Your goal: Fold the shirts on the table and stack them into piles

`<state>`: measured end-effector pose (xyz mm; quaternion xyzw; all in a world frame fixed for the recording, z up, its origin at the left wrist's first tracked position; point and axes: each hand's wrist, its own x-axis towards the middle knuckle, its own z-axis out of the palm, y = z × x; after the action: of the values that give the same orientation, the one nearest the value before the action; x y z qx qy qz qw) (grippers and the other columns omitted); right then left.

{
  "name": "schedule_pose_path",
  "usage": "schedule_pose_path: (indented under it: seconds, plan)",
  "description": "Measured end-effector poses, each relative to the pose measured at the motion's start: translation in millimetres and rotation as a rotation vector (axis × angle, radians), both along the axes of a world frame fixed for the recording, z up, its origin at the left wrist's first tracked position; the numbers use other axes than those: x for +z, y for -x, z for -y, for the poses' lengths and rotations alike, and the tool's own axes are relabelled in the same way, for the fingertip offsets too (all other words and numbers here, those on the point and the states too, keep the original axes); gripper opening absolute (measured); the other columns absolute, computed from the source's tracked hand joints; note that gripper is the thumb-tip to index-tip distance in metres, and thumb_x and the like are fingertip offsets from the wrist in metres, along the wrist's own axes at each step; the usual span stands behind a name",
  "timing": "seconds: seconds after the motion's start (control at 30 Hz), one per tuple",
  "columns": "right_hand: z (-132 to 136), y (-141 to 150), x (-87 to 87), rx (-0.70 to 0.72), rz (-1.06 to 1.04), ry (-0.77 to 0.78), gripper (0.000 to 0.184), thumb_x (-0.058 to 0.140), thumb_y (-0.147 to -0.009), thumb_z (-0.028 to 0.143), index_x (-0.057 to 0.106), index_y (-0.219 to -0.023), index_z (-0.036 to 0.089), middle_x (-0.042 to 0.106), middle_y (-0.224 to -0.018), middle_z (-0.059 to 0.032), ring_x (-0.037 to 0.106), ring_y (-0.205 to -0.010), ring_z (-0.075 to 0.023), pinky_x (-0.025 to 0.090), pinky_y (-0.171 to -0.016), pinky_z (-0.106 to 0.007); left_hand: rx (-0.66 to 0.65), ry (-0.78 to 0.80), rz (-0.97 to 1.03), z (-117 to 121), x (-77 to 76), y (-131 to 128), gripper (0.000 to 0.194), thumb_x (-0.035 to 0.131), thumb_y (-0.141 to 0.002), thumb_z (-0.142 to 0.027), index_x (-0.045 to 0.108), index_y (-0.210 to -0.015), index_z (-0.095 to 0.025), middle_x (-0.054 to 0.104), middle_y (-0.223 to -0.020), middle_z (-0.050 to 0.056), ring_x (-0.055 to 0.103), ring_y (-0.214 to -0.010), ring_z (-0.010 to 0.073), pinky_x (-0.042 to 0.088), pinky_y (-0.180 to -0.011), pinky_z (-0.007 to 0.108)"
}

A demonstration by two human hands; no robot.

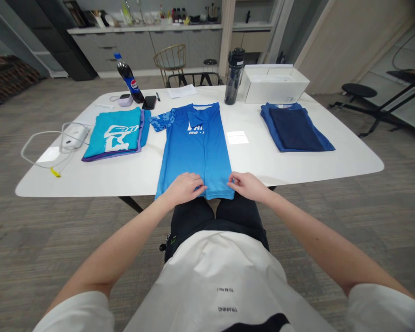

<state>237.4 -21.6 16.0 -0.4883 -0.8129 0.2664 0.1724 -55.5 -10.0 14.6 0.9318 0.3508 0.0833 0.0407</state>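
Note:
A blue short-sleeved T-shirt (185, 152) lies before me on the white table, its collar away from me and its hem at the near edge. Its right side is folded inward over the front, partly covering the white print; the patterned left sleeve is spread out. My left hand (186, 188) is closed at the hem, fingers curled by the edge of the folded part. At the right corner of the hem, my right hand (246, 185) pinches the fabric between thumb and fingers.
Folded turquoise clothing (103, 133) lies left and folded navy clothing (292, 129) right on the white table (259, 166). A cola bottle (129, 80), a dark water bottle (233, 78) and a white box (275, 85) stand behind. A white charger (74, 136) with cable lies far left.

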Motion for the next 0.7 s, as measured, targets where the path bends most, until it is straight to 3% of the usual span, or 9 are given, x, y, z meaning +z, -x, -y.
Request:
schedule_pose_path:
  seconds: [0.13,0.3,0.4,0.53,0.7]
  plan:
    - [-32,13,-8.6,0.022,0.075,-0.158,0.013,0.064,-0.094,0.032,0.065,-0.100,0.020,0.064,-0.083,-0.0010,0.058,-0.076,-0.0156,0.037,-0.070,-0.025,0.085,0.002,-0.010,-3,0.3,-8,0.030,0.054,-0.100,-0.048,0.063,-0.093,-0.021,0.068,-0.093,0.005,0.064,-0.091,0.0225,0.044,-0.081,0.036]
    - [-70,35,-16.2,0.135,0.142,-0.127,0.012,0.068,-0.092,0.031,0.067,-0.099,0.021,0.064,-0.082,-0.0002,0.057,-0.074,-0.0151,0.037,-0.069,-0.025,0.020,0.131,-0.028,-4,-0.1,-12,0.023,0.061,-0.097,-0.045,0.062,-0.095,-0.022,0.069,-0.098,0.004,0.065,-0.092,0.0220,0.043,-0.082,0.035]
    - [-97,51,-15.3,0.128,0.132,-0.147,0.015,0.067,-0.094,0.034,0.067,-0.101,0.021,0.064,-0.084,-0.0010,0.058,-0.077,-0.0155,0.039,-0.071,-0.025,0.023,0.192,0.048,-16,2.1,-3,0.027,0.058,-0.098,-0.049,0.062,-0.102,-0.023,0.069,-0.102,0.003,0.065,-0.095,0.0214,0.044,-0.084,0.035]
    - [-149,71,-15.5,0.042,0.173,-0.197,0.017,0.064,-0.096,0.034,0.069,-0.104,0.020,0.066,-0.097,-0.0058,0.061,-0.089,-0.0184,0.044,-0.081,-0.028,0.184,0.157,0.140,-54,4.1,17,0.023,0.052,-0.102,-0.042,0.063,-0.111,-0.024,0.069,-0.107,0.003,0.064,-0.103,0.0219,0.044,-0.087,0.036]
    - [-227,91,-23.0,-0.054,0.236,-0.238,0.019,0.061,-0.097,0.034,0.068,-0.107,0.020,0.063,-0.112,-0.0095,0.060,-0.105,-0.0236,0.046,-0.088,-0.032,0.508,0.031,0.105,-131,2.4,44,0.026,0.051,-0.098,-0.029,0.064,-0.120,-0.023,0.066,-0.121,0.008,0.061,-0.113,0.0264,0.045,-0.093,0.041]
